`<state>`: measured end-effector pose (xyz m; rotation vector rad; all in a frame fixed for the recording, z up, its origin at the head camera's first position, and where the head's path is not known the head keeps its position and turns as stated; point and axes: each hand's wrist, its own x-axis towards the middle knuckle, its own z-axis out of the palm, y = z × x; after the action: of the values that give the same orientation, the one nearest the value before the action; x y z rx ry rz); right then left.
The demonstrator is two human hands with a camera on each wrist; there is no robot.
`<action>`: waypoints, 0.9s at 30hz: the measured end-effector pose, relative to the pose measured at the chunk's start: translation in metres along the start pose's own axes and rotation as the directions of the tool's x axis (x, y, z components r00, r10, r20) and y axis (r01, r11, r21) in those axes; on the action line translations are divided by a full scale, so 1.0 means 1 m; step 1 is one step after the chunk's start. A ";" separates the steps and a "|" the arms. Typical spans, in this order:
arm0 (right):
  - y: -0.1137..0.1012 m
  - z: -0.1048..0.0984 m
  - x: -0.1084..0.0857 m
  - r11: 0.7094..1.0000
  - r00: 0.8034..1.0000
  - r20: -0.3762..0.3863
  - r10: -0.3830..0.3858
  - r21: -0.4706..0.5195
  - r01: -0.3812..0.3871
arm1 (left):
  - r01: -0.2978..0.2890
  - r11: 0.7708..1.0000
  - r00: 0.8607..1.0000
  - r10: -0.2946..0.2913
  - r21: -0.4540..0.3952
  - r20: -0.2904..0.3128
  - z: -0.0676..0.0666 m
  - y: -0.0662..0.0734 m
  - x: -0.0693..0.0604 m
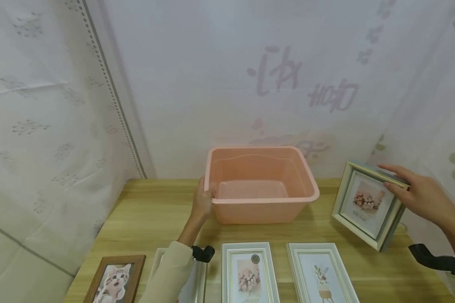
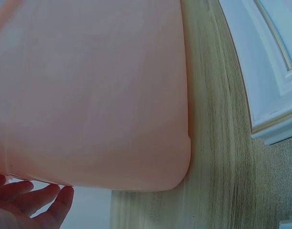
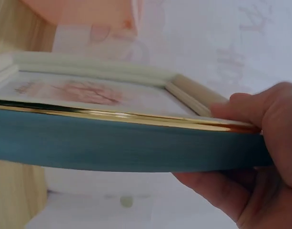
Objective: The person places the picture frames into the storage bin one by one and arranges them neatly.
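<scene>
My left hand (image 1: pixel 202 202) grips the left rim of a pink plastic basin (image 1: pixel 258 212) near the wall. In the left wrist view the fingertips (image 2: pixel 65 200) lie against the basin's side (image 2: pixel 98 105). On the right, my right hand (image 1: pixel 421 193) holds a picture frame (image 1: pixel 339 206) by its upper right corner, tilted above the table, with a flower picture inside. The right wrist view shows the thumb on the front of this frame (image 3: pixel 112 143) and fingers behind it; its outer edge looks blue-green with a gold line.
Along the table's (image 1: pixel 155 202) near side lie a brown frame (image 1: pixel 136 269) with a kitten picture, a frame (image 1: pixel 202 277) partly behind my left sleeve, a white flower frame (image 1: pixel 271 273) and a white plant frame (image 1: pixel 297 269). Printed cloth (image 1: pixel 182 84) hangs behind the table.
</scene>
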<state>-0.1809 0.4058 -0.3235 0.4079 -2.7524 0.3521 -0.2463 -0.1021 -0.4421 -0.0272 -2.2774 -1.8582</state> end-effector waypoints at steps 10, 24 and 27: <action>-0.036 -0.015 0.026 0.999 0.963 -0.270 -0.027 0.027 0.036 | 0.009 1.000 1.000 -0.009 0.018 0.027 -0.001 -0.002 0.002; -0.079 -0.036 0.064 0.961 0.859 -0.483 0.173 0.275 -0.039 | -0.006 1.000 1.000 0.006 0.024 0.016 -0.005 0.007 0.003; -0.086 -0.037 0.071 0.938 0.818 -0.515 0.257 0.336 -0.084 | -0.002 1.000 1.000 0.001 0.030 0.026 -0.006 0.006 0.002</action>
<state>-0.2069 0.3201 -0.2480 0.0932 -2.1639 0.8048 -0.2468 -0.1067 -0.4345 -0.0489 -2.3211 -1.8332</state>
